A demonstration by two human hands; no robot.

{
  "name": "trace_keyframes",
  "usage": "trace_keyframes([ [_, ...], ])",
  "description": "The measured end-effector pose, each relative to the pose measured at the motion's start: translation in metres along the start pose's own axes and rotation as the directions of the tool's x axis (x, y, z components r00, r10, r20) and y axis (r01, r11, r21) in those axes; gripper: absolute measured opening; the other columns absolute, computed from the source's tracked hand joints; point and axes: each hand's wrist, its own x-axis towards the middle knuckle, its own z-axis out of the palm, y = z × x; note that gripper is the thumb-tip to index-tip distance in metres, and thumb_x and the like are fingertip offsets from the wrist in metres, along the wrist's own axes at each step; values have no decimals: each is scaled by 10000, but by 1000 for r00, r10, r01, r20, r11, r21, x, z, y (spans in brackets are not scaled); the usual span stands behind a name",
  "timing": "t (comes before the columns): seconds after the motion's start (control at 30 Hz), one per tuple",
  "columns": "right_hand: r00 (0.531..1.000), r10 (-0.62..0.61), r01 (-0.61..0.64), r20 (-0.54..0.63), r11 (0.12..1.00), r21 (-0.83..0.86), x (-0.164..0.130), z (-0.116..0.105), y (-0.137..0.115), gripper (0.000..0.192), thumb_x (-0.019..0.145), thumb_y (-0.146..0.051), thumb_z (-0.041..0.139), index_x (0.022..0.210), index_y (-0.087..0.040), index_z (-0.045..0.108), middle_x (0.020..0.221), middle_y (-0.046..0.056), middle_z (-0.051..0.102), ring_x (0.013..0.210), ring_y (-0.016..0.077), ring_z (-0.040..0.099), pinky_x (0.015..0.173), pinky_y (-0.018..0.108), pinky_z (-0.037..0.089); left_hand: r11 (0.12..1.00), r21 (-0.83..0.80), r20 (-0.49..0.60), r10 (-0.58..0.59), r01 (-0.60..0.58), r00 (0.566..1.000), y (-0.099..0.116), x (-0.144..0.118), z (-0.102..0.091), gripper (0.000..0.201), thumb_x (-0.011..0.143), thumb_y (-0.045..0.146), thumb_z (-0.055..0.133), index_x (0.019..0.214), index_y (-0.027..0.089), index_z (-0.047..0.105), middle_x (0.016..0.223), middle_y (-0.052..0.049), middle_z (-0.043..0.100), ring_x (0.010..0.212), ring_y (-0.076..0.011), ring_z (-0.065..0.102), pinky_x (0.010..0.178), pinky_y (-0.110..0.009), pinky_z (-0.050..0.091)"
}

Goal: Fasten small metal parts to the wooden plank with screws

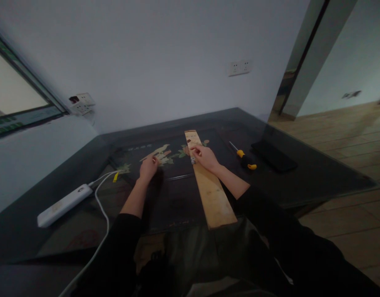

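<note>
A long narrow wooden board lies on the dark table, its near end at the front edge. Over its far half is my right hand, thumb and fingertips pinched together; whatever they hold is too small to make out. Just below those fingertips, a small dark-and-light piece sits at the board's left edge, its kind unclear. My left hand is left of the board, low over the table's flower picture, with fingers curled together. What it holds, if anything, is hidden. To the right of the board lies a screwdriver with a yellow-and-black handle.
A dark flat phone-like slab lies right of the screwdriver. On the left is a white power bank with a white cable running toward me past a yellow tag. The dark table meets a wall with sockets.
</note>
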Motion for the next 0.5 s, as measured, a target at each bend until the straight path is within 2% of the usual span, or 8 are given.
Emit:
trace_keyframes([
  [0.1,999,29,-29,-23,999,-38,1,1,4,258,888,-208,517,1080,-194,688,903,40,725,789,165,637,721,254,443,981,0,46,192,-192,980,-3,-10,1,151,881,275,493,960,199,598,894,-82,687,836,-236,639,789,-337,465],
  [0.17,1000,26,-26,-8,998,-65,1,3,7,235,872,-183,524,1023,-193,704,935,46,723,824,170,633,742,258,443,964,18,67,263,-265,963,-9,-18,2,143,872,253,496,952,197,600,921,-78,684,847,-224,629,790,-326,468],
  [0.27,999,15,-11,37,994,-109,2,4,10,188,849,-162,550,918,-199,720,930,43,709,849,173,611,750,258,435,951,40,79,304,-307,950,-17,-24,5,129,858,233,505,926,195,608,956,-86,672,901,-228,620,811,-330,474],
  [0.43,998,4,6,70,988,-152,5,8,14,21,794,-182,665,791,-185,685,838,37,652,865,179,568,754,264,416,933,-18,59,360,-360,931,-24,-21,8,121,838,212,529,919,196,616,981,-81,656,904,-214,618,836,-337,483],
  [0.5,997,2,10,80,988,-152,7,10,16,32,783,-195,695,775,-179,669,842,36,638,866,176,558,756,265,409,932,-29,68,362,-361,930,-25,-19,7,120,828,220,549,918,188,622,968,-80,661,893,-214,619,833,-341,485],
])
